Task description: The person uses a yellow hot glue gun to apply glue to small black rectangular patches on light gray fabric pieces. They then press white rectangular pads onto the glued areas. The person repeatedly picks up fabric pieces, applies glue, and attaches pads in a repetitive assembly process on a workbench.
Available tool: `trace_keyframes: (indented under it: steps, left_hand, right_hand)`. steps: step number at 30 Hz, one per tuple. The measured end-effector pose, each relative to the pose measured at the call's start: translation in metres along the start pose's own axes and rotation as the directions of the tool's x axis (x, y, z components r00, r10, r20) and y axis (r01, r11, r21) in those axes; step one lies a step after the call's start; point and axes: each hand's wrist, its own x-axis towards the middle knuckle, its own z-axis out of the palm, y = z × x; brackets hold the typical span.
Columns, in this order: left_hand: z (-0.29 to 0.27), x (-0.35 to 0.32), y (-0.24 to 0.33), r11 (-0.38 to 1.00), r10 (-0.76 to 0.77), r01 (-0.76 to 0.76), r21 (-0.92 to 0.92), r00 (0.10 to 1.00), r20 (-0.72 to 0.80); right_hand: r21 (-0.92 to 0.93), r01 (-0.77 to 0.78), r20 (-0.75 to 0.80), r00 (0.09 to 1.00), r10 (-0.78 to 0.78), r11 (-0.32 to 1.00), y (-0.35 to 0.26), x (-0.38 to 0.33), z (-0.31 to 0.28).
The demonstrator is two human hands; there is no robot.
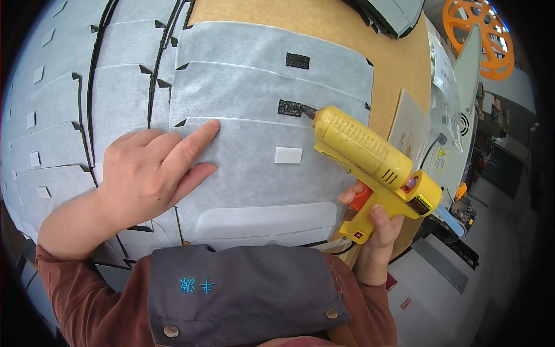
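My right hand (384, 226) grips a yellow hot glue gun (361, 144) by its handle, with a finger at the red trigger. The gun's dark nozzle touches or hovers just over the right end of a black speckled patch (287, 108) on a pale grey fabric panel (243, 87). A second black patch (298, 61) lies farther up, and a white rectangular patch (288, 155) sits nearer to me. My left hand (144, 170) rests on the panels at the left, index finger and thumb stretched out and apart, holding nothing.
More overlapping fabric panels (52, 127) with small white patches spread along the left. Brown board (399, 58) shows under the panels. A grey-white machine (462, 115) and an orange spoked reel (480, 34) stand at the right. A cord (346, 249) hangs below the gun.
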Motion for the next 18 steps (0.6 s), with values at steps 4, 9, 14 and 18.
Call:
trace_keyframes:
  steps: [4,9,14,18]
  left_hand:
    - [0.0003,-0.0006,-0.0001,1.000,0.002,-0.002,-0.004,1.000,0.001]
    - [0.0007,-0.0014,-0.0007,1.000,0.006,-0.006,0.003,1.000,0.009]
    - [0.0016,-0.0021,-0.0007,1.000,0.006,-0.006,0.014,1.000,0.010]
    - [0.0010,-0.0012,-0.0007,1.000,0.005,-0.005,0.007,1.000,0.009]
  right_hand:
    - [-0.009,-0.005,0.011,1.000,0.005,1.000,0.0010,-0.0009,-0.0023]
    - [-0.010,-0.010,0.005,1.000,0.010,1.000,0.0011,-0.0008,-0.0014]
    - [-0.015,-0.013,0.025,1.000,0.013,1.000,0.0004,0.0005,-0.0020]
    - [-0.021,-0.018,0.018,1.000,0.018,1.000,0.0006,0.0006,-0.0013]
